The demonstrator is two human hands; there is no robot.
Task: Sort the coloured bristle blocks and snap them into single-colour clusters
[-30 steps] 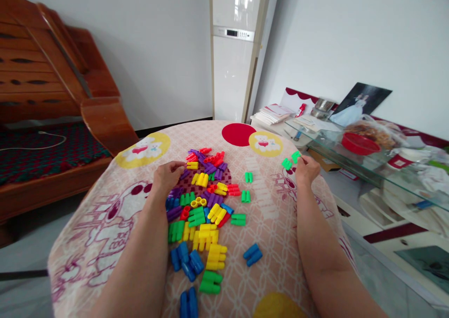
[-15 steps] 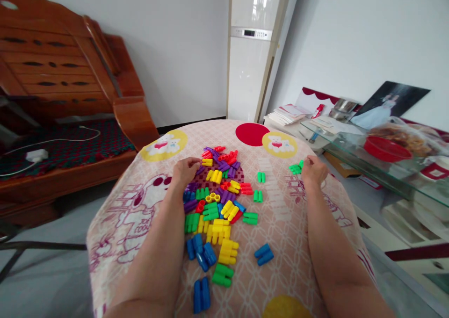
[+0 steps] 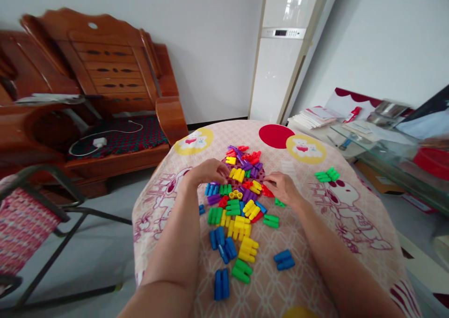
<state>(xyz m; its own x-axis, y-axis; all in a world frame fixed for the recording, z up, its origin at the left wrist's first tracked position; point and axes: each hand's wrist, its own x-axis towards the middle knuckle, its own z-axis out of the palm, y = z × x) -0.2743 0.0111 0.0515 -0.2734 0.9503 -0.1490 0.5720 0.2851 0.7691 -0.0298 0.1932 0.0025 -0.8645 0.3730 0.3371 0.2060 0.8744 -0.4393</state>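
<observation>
Brightly coloured plastic bullet-shaped building blocks lie in a loose pile on the patterned tablecloth. My left hand is over the pile's left side, fingers curved and a little apart, close to a yellow block; nothing shows in it. At the pile's right edge is my right hand, its fingers bent and slightly apart beside a red block. Part of a green block shows below that hand. Joined green blocks lie apart on the right of the cloth.
A single blue block is near the front right. To the right stands a glass shelf with papers and a red bowl. A wooden bench stands behind on the left, with a metal-framed chair nearer.
My right hand has let go of the green blocks at the right and moved left to the pile. My left hand has shifted slightly over the pile. The view has turned left.
</observation>
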